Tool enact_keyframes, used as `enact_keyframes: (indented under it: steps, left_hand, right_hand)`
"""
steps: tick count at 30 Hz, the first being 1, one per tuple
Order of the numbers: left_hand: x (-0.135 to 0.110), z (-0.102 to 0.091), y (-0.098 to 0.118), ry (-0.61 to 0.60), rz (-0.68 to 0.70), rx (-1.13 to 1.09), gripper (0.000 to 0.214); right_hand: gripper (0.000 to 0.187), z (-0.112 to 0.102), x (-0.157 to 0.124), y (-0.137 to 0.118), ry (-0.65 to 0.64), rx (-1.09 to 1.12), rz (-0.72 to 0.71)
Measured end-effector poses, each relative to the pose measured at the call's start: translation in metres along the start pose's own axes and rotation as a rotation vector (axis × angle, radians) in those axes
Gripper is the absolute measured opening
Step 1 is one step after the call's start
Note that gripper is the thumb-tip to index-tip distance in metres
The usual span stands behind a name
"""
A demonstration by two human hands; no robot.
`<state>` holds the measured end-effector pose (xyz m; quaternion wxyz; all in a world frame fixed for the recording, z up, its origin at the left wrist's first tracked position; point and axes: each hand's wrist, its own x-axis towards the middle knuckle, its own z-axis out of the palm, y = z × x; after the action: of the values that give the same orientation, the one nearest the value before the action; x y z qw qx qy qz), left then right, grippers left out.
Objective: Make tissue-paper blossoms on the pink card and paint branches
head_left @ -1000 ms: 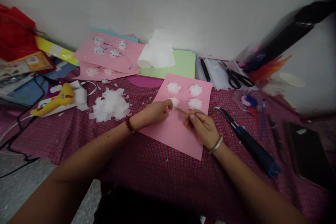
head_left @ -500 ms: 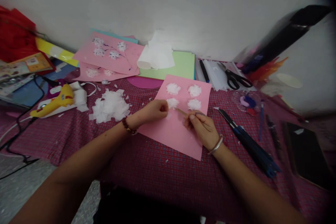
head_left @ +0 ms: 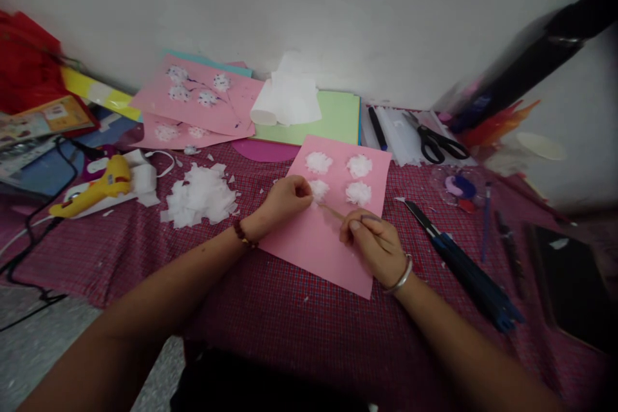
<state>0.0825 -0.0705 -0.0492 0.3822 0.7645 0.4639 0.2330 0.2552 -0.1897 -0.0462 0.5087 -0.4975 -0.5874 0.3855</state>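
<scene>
Paper flowers (head_left: 359, 166), four in white, sit in the 12 o'clock half of a pink sheet (head_left: 328, 254) spread on a checked red cloth (head_left: 270, 315), as seen from the head camera. By the 8 o'clock flower (head_left: 320, 190) of the group, a left hand (head_left: 287, 198) with a beaded bracelet (head_left: 241, 234) holds thumb and fingers close together; whether a scrap is caught between them cannot be told. At 4 o'clock, the right hand (head_left: 376, 241), wearing a silvery bangle (head_left: 400, 278), pinches a thin stick (head_left: 332, 211) whose tip points to 10 o'clock, just below that same flower. Around the sheet, a loose heap of white paper pieces (head_left: 200, 196) lies at 9 o'clock, with a yellow glue gun (head_left: 96, 190) farther out. Two flower-dotted pink sheets (head_left: 154, 100) overlap between 10 and 11, a white paper roll (head_left: 290, 102) rests at 11, black-handled scissors (head_left: 435, 146) lie at 2, and a blue-handled cutter (head_left: 476, 280) at 4.
</scene>
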Motion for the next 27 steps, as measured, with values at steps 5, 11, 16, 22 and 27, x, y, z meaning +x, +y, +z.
enact_keyframes:
  steps: [5,11,16,22,27]
  left_hand:
    - [0.000,0.003,-0.003,0.019,0.013,0.008,0.004]
    - [-0.001,0.004,-0.002,0.020,0.025,0.018,0.006]
    - [-0.003,0.002,0.000,0.013,0.016,-0.029,0.008]
    - [-0.003,-0.004,0.003,0.139,-0.083,-0.328,0.008]
    - [-0.004,-0.009,0.002,0.121,-0.201,-0.530,0.011]
  right_hand:
    - [0.030,0.004,0.003,0.005,-0.023,-0.084,-0.001]
    - [0.029,0.006,0.006,0.010,-0.044,-0.141,0.000]
    - [0.029,0.007,0.008,0.009,-0.037,-0.184,-0.015]
    - [0.027,0.007,0.012,0.008,-0.049,-0.229,-0.057]
    - [0.027,0.008,0.012,0.009,-0.035,-0.220,-0.069]
